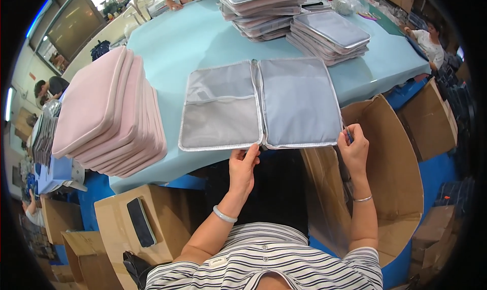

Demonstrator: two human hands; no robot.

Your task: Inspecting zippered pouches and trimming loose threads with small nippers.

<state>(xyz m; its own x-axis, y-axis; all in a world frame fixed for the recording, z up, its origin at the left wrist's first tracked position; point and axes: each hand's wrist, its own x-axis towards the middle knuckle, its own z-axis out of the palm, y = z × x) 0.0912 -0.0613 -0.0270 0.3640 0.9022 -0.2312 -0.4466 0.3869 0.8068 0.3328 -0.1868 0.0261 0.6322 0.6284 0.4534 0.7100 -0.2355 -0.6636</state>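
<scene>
A zip-around fabric case (302, 105) lies opened flat at the table's near edge. Its left half has grey mesh pockets (220, 120); the right half is plain grey-blue, and pale trim runs round both. My left hand (242, 171) pinches the case's near edge at the spine, thumb on top. By the near right corner, my right hand (355, 147) is closed round a small, dark, thin tool (349, 135). Most of that tool is hidden by the fingers, so its kind is unclear.
Pink cases (96, 105) are piled at the left of the blue-covered table (172, 46). Grey cases are stacked (329, 29) at the far side. An open carton (390, 173) stands at my right; a phone (141, 222) rests on a carton at my left. Other people work around.
</scene>
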